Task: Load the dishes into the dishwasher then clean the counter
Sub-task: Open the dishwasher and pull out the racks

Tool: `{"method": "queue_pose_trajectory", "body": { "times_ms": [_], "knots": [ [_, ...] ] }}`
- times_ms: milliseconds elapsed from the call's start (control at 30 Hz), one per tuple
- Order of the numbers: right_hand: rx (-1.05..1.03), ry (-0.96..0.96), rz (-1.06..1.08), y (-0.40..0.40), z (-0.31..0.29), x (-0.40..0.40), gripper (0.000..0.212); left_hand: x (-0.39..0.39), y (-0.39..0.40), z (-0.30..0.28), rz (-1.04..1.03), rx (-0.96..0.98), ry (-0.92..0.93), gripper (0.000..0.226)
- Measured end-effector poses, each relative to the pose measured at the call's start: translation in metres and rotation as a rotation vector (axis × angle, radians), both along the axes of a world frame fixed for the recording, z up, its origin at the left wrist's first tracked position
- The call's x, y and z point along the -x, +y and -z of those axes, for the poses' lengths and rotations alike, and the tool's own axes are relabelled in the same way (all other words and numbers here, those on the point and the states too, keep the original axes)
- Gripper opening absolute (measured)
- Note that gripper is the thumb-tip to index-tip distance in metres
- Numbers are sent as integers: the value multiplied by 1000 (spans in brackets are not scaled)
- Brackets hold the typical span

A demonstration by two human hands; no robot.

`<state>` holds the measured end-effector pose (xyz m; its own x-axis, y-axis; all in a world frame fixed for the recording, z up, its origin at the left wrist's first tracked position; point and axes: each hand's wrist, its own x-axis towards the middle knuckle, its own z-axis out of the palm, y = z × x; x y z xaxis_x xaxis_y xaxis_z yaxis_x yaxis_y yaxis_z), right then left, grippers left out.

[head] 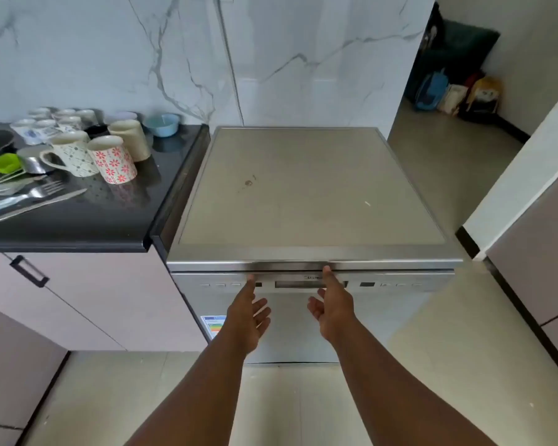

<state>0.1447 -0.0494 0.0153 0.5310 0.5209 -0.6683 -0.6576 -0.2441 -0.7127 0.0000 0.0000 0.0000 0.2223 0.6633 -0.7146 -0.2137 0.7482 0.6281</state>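
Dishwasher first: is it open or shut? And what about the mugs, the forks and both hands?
Dishwasher: door shut.
Flowered mug: upright on the counter, not loaded.
Forks: lying flat on the counter.
Left hand: open, holding nothing, fingertips at the door's top edge.
Right hand: open, holding nothing, fingertips at the same edge.

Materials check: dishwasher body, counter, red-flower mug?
Dishwasher: looks like brushed stainless steel, with a streaky sheen along the front edge; the top panel is matte.
Counter: dark polished stone or a look-alike, speckled and reflective.
Red-flower mug: likely glazed ceramic, with a glossy printed pattern.
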Motion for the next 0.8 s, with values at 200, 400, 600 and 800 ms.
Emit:
{"method": "queue_pose_trajectory", "body": {
  "times_ms": [200, 400, 600, 800],
  "knots": [
    [-312, 281, 208, 18, 26, -16, 24, -40, 9, 17, -101, 99, -306, 68],
    [-487, 435, 303, 19, 39, -15, 61, -63, 8, 23, -274, 102, -517, 70],
    [-490, 359, 244, 19, 41, -14, 53, -68, 8, 25, -231, 23, -556, 73],
    [-359, 239, 205, 14, 36, -8, 51, -77, 0, 26, -248, 24, -411, 72]
  ]
}}
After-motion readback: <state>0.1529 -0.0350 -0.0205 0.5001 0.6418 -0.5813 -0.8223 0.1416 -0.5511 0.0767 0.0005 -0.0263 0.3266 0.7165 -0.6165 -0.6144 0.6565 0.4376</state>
